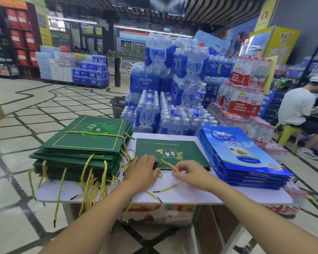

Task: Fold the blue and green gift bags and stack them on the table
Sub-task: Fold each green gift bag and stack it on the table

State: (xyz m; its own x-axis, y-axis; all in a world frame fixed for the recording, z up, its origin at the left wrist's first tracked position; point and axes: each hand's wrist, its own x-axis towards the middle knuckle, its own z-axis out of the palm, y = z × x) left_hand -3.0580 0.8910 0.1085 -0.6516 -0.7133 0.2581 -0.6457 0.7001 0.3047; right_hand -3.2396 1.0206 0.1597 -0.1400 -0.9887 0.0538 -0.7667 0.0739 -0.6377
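A flat green gift bag (173, 153) with gold lettering lies in the middle of the white table (191, 195). My left hand (141, 169) rests on its near left edge with fingers spread and lightly bent. My right hand (189, 174) pinches the bag's gold cord handle (168, 164) just in front of the near edge. A tall stack of folded green bags (81, 149) with dangling gold cords sits at the table's left. On the right lies a stack of folded blue bags (246, 158).
Shrink-wrapped packs of bottled water (165, 92) are piled right behind the table. A black shopping basket (118, 107) stands on the tiled floor. A seated person (299, 110) on a yellow stool is at the right. Printed cartons (154, 213) support the tabletop.
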